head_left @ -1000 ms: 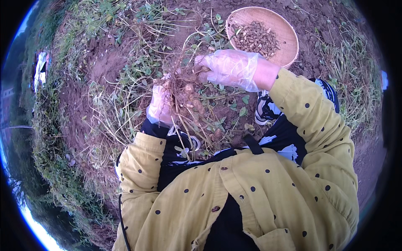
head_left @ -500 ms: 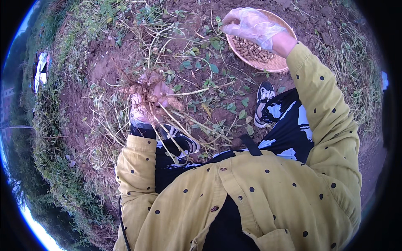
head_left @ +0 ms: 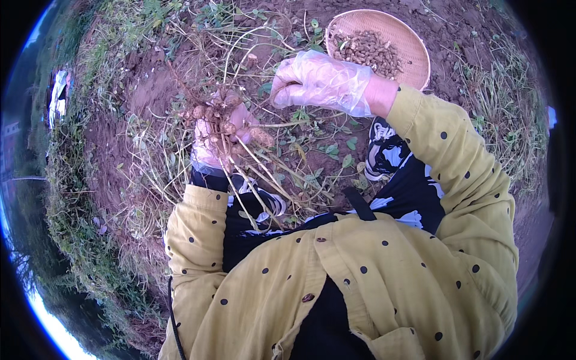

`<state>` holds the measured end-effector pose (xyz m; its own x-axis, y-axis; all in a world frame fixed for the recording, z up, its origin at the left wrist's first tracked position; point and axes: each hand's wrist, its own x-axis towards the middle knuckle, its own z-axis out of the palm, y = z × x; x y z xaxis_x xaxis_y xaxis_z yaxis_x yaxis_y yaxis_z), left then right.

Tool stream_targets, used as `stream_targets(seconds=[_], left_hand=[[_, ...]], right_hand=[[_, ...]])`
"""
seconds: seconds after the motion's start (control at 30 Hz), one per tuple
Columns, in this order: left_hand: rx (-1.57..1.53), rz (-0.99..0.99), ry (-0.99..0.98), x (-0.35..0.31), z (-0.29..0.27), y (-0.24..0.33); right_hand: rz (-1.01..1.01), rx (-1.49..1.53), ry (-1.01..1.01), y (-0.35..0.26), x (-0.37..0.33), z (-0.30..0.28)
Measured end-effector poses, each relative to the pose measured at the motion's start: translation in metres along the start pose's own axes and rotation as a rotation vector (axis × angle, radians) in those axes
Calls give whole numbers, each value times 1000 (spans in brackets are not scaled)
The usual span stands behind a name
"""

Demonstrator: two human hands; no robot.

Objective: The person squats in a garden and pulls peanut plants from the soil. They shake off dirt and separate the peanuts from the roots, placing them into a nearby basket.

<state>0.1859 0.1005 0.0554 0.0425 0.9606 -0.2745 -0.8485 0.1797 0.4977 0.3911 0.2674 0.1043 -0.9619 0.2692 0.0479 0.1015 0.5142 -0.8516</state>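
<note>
My left hand (head_left: 217,139), in a thin plastic glove, grips an uprooted peanut plant (head_left: 223,125) by its root clump, where several earthy pods hang among pale stems that trail down toward my lap. My right hand (head_left: 318,81), also in a clear glove, hovers just right of the clump with its fingers curled; whether it holds a pod I cannot tell. A round woven basket (head_left: 414,51) with a heap of picked peanuts (head_left: 369,49) lies on the soil beyond my right hand.
Red-brown soil strewn with pulled stems and green leaves (head_left: 312,150) surrounds me. Grass (head_left: 72,210) borders the plot on the left. My black-and-white patterned shoes (head_left: 384,150) rest on the ground below the basket. A white object (head_left: 59,99) lies at far left.
My right hand moved from the plant to the basket and has come back beside the root clump. My left hand kept holding the plant, shifted slightly.
</note>
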Motion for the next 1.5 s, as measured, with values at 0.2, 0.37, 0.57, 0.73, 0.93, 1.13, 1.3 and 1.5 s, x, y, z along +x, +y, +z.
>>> stream_targets(seconds=[0.2,0.37,0.57,0.73,0.93,1.13,1.3,1.5], left_hand=[[1,45,-47,0,7,0],[22,-8,43,2,5,9],[-98,116,119,6,11,-1],[-33,72,196,4,30,-13],[-160,127,38,2,-4,-13],[-2,110,94,-1,4,-5],[-60,49,-15,4,-3,-7],[121,115,207,3,27,-21]], right_hand=[[30,5,49,-15,-7,7],[287,-183,183,-29,-8,7],[344,-271,44,-58,-8,22],[249,-267,10,-46,-4,40],[255,613,65,-32,-4,18],[368,-414,464,26,-28,-58],[45,-370,630,9,-16,-54],[-164,-424,391,-34,-5,9]])
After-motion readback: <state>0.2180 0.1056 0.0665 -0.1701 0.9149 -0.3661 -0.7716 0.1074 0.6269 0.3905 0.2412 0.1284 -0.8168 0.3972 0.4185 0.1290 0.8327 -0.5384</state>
